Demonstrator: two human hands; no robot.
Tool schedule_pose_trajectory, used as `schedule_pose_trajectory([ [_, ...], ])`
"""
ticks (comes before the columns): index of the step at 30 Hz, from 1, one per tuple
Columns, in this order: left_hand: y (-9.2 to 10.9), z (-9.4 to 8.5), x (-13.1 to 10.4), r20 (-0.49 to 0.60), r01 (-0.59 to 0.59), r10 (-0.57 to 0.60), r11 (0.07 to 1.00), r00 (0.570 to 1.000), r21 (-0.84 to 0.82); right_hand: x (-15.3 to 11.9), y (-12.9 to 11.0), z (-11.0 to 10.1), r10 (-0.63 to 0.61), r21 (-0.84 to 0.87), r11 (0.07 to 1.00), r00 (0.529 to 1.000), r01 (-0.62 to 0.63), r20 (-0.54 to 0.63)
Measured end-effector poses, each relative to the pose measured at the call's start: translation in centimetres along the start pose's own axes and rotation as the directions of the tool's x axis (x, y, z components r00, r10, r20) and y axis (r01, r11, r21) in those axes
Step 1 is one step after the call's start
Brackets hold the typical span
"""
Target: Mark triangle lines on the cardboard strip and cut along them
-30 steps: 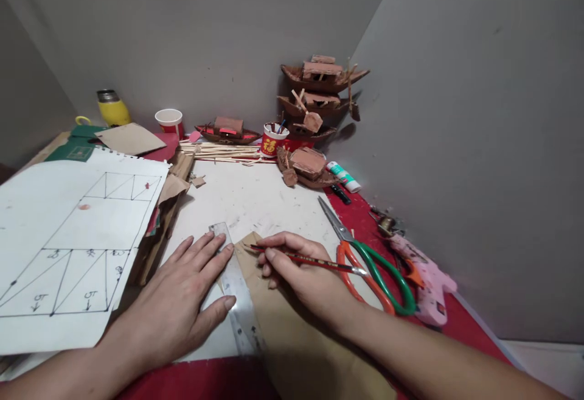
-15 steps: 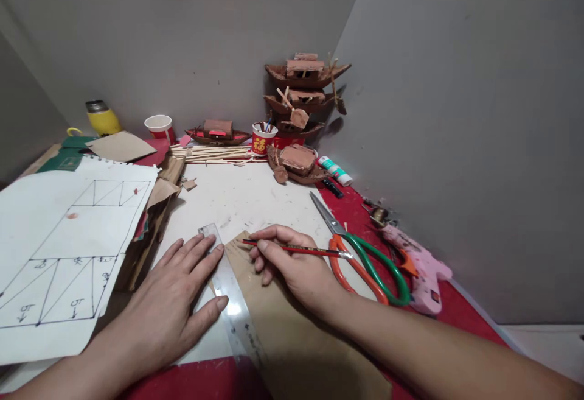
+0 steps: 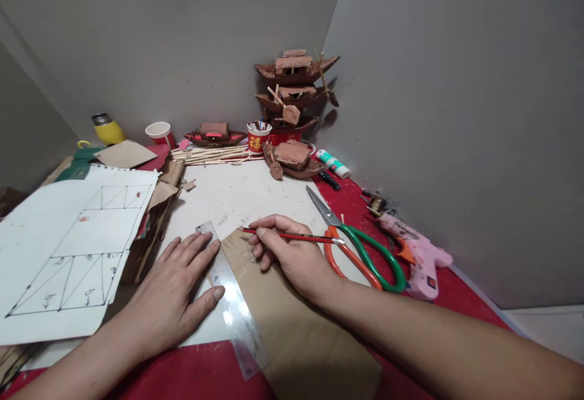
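Observation:
My left hand [image 3: 185, 278] lies flat with its fingers stretched over the upper part of a clear plastic ruler [image 3: 235, 302]. Under the ruler's right edge is a sheet of brown cardboard [image 3: 296, 333] with faint pencil marks near its far corner. My right hand [image 3: 285, 254] grips a red and black pencil [image 3: 296, 237] between thumb and fingers. The pencil's tip is at the cardboard's far edge, a little right of the ruler. Large scissors [image 3: 360, 257] with one orange and one green handle lie open just right of my right hand.
At left, a paper with a line drawing [image 3: 77, 248] rests on stacked cardboard. Behind are thin sticks [image 3: 210, 155], a red-and-white paper cup [image 3: 259, 138], stacked model boats [image 3: 294, 71] and a glue stick [image 3: 333, 164]. A pink glue gun [image 3: 422, 266] lies on the right by the wall.
The pencil tip has moved slightly away from the ruler, to the cardboard's far edge. My left hand stays on the ruler. The whole view has shifted a little.

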State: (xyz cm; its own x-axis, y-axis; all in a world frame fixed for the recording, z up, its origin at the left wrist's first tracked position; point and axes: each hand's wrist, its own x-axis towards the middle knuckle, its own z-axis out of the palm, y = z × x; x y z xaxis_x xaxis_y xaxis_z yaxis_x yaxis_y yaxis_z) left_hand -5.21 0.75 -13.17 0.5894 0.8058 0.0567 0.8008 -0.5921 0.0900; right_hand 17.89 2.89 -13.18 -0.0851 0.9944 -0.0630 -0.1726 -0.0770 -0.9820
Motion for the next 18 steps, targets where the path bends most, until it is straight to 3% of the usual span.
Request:
schedule_pose_trajectory([
  [7, -0.05, -0.37, 0.14, 0.037, 0.002, -0.003, 1.000, 0.999, 0.008, 0.26, 0.14, 0.02, -0.015, -0.019, 1.000, 1.000, 0.015, 0.008],
  [18, 0.39, -0.95, -0.05, 0.082, 0.038, -0.036, 0.999, 0.996, -0.021, 0.40, 0.25, 0.92, -0.078, -0.241, 0.962, 0.978, 0.125, 0.194],
])
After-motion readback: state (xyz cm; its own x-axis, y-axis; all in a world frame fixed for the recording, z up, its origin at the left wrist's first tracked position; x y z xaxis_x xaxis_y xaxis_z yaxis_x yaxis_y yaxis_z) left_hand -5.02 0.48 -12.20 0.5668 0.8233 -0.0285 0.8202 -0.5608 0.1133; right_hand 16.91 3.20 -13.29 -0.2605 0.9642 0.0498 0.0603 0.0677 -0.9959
